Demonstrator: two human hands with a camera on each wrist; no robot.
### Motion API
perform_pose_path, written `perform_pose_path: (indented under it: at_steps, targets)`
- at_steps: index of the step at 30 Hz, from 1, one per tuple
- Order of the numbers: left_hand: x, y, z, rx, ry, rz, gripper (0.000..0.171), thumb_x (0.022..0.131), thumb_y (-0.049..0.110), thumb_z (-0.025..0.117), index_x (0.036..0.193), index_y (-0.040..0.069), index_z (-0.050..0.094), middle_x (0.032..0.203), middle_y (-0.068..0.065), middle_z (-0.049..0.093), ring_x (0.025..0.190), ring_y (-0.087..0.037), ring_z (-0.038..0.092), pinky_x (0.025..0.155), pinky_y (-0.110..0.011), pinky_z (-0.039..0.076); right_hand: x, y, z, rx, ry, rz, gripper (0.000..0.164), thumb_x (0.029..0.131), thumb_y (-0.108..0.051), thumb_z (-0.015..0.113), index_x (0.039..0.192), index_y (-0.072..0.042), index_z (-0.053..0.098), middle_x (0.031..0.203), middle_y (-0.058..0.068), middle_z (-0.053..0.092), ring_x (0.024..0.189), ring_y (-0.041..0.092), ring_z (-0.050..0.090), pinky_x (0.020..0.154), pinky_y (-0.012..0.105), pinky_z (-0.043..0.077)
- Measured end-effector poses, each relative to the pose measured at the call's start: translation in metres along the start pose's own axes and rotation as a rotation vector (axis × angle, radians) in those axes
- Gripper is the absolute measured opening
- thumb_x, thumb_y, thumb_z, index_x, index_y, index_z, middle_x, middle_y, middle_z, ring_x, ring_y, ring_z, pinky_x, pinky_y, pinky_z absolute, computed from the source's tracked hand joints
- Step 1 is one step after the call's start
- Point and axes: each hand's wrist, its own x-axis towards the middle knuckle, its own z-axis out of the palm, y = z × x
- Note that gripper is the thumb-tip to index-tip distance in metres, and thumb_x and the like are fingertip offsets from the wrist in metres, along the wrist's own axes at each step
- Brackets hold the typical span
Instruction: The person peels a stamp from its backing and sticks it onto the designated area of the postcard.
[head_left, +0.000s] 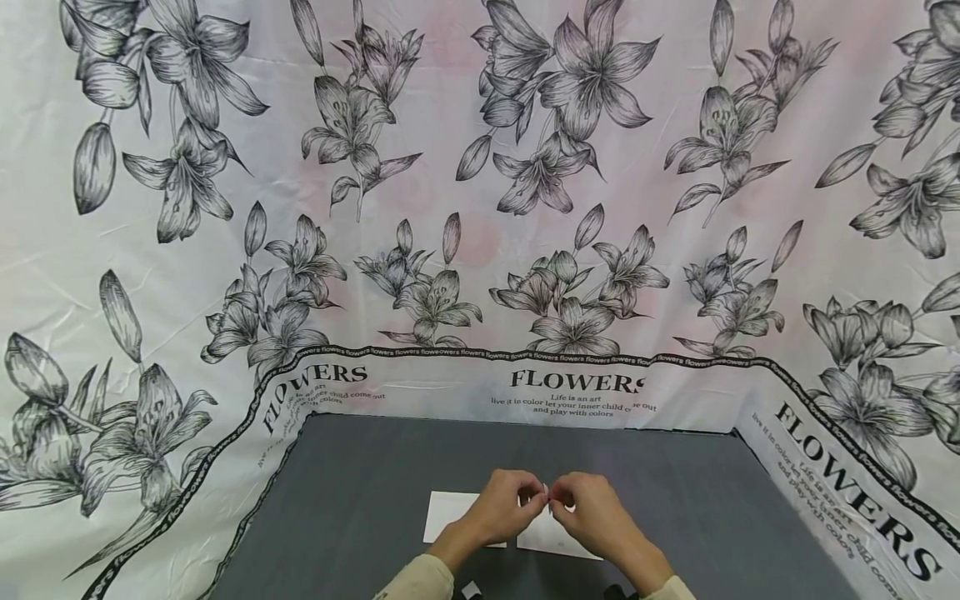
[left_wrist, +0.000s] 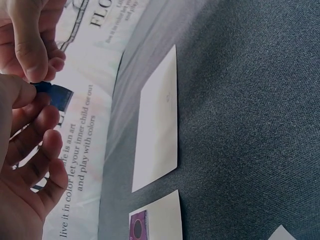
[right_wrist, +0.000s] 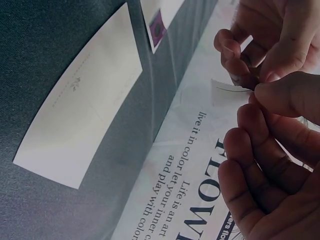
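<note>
In front of the body, my left hand point(head_left: 504, 505) and right hand point(head_left: 592, 510) meet fingertip to fingertip above the table. Thumb and forefinger of each pinch a small stamp point(left_wrist: 61, 96), blue on the side facing the left wrist view. Its pale side shows in the right wrist view, crossed by a thin dark curved line; the pinched edge is hidden. Below the hands lie two white envelope-like papers. The left paper point(head_left: 444, 515) bears a purple stamp point(left_wrist: 139, 226) in a corner. A faint small print marks the right paper point(right_wrist: 95, 107).
The papers lie on a dark grey cloth-covered table point(head_left: 360, 467). A small white piece point(head_left: 471, 590) lies near the front edge, with a black object point(head_left: 617, 592) to its right. A white curtain point(head_left: 450, 392) printed with flowers surrounds the table's back and sides.
</note>
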Motion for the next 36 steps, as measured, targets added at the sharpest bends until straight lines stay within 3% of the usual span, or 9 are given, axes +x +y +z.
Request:
perform_pose_path:
  at_steps: [14, 36]
  targets:
    - [-0.0018, 0.0008, -0.0025, -0.026, -0.033, -0.004, 0.012, 0.103, 0.018, 0.069, 0.102, 0.013, 0.079, 0.090, 0.010, 0.070, 0.075, 0.003, 0.055, 0.067, -0.016, 0.048, 0.0003, 0.0009, 0.0013, -0.023, 0.007, 0.003, 0.014, 0.088, -0.005, 0.083, 0.084, -0.018, 0.079, 0.080, -0.011, 0.070, 0.073, 0.005, 0.062, 0.066, 0.026, 0.052]
    - [-0.0025, -0.0023, -0.0023, 0.023, -0.051, 0.015, 0.010, 0.104, 0.014, 0.071, 0.103, 0.011, 0.080, 0.091, 0.008, 0.073, 0.074, 0.003, 0.056, 0.066, -0.015, 0.049, 0.0006, 0.0023, 0.0037, 0.011, -0.017, 0.036, 0.014, 0.092, -0.009, 0.082, 0.084, -0.020, 0.078, 0.081, -0.012, 0.072, 0.072, -0.003, 0.063, 0.066, 0.026, 0.054]
